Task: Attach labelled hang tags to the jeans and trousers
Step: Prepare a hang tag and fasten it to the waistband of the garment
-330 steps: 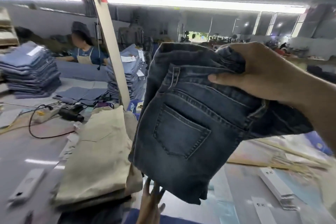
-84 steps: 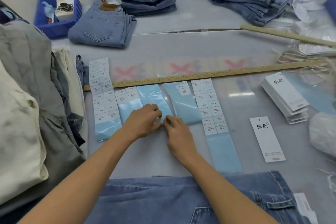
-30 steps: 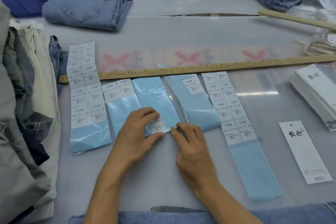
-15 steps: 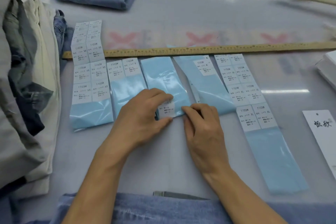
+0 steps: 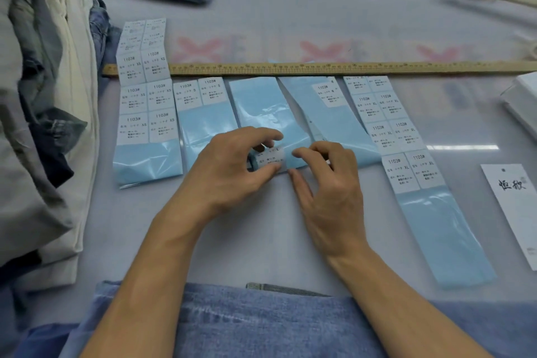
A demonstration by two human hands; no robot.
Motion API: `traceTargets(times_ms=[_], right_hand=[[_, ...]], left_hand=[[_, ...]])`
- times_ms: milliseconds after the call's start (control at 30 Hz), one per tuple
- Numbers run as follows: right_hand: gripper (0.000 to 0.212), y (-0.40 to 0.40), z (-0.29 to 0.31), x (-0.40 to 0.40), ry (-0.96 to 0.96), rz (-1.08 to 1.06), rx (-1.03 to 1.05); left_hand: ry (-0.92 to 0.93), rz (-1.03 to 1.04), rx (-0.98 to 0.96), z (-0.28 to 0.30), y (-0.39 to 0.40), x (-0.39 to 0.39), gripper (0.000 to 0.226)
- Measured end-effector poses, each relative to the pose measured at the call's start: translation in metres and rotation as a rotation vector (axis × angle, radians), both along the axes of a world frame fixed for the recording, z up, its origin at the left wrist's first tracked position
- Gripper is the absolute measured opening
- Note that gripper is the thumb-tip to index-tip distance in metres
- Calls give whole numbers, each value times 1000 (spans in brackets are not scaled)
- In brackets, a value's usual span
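At strip's near edge — left hand (image 5: 229, 166) pinches size label (image 5: 270, 158); right hand (image 5: 325, 180) grip curled, empty

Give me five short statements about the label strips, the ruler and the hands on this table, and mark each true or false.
1. The left hand pinches a white label at the near end of the middle strip. True.
2. The wooden ruler lies nearer the person than the strips. False: it lies along their far ends.
3. The leftmost strip carries XS labels. True.
4. The right hand holds the hang tag. False: the tag lies apart on the table.
5. The rightmost strip is bare. False: it carries XL labels.
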State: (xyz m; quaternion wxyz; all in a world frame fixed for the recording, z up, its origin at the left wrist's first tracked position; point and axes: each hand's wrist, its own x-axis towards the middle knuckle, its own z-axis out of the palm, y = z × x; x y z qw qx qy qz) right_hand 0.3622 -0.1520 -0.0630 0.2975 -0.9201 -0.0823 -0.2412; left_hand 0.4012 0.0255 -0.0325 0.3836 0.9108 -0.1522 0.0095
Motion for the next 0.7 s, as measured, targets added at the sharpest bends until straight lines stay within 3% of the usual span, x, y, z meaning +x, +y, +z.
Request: traceTargets(times_ms=[267, 500, 700], right_hand=[[37, 3, 1, 1, 115, -15, 4], [43, 3, 5, 0, 103, -49, 135], [38, 2, 10, 3, 87, -109, 307]], left_hand=[[-31, -33, 244, 3, -3, -2, 55], [-213, 4, 462, 6, -23, -5, 44], [-227, 19, 554, 12, -29, -9, 31]])
